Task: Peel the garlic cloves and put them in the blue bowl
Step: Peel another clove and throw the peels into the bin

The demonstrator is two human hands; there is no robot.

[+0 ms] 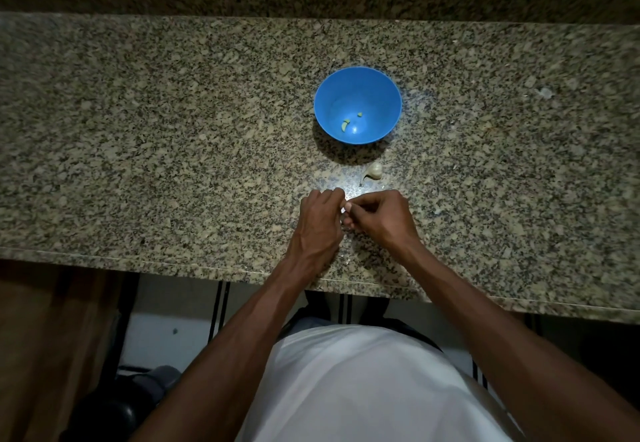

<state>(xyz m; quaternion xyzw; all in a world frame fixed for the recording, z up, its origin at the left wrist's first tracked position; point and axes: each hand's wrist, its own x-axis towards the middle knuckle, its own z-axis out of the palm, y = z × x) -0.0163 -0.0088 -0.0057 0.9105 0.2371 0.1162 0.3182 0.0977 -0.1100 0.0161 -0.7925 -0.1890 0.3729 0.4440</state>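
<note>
Head view: left hand (320,215) & right hand (379,215), fingers curled, pinch a small pale garlic clove (345,209) between them near front edge of speckled granite counter (173,130), mid-peel I reckon. Round blue plastic bowl (377,95) mid-counter holds two peeled bits (346,125). Unpeeled whitish clove (374,171) lies between bowl & hands. Next: strip skin, drop clove in bowl
</note>
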